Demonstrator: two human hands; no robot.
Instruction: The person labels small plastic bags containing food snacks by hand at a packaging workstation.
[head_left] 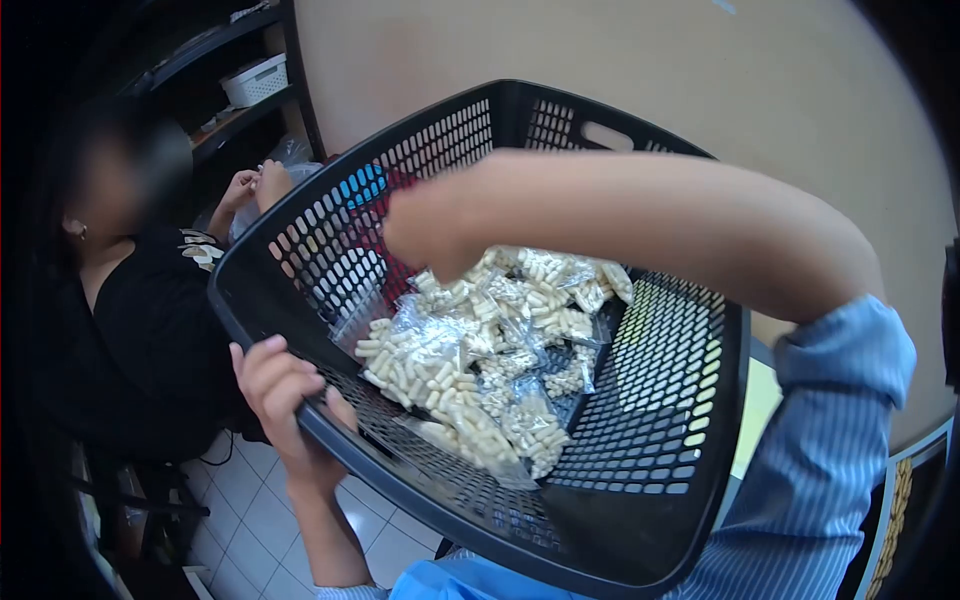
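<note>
A large black plastic basket (650, 530) with slotted walls is tilted towards me. My left hand (285, 395) wraps round its near left rim, with the thumb on the inside. Clear plastic bags of cream-coloured capsules (440, 385) lie heaped on the basket floor. Some of the bags (570, 375) hold smaller, rounder pale pieces. Reaching over the basket from the right, my right hand (435, 225) is above the far left part of the heap. It is blurred and its fingers are turned away, so whether it holds a bag is hidden.
A person in black (150, 330) is close on the left, hands (260, 187) together near a clear plastic bag beyond the basket. Dark shelves (235, 40) with a white basket (255, 82) stand behind. A beige wall (780, 90) rises at the back; white floor tiles (255, 530) show below.
</note>
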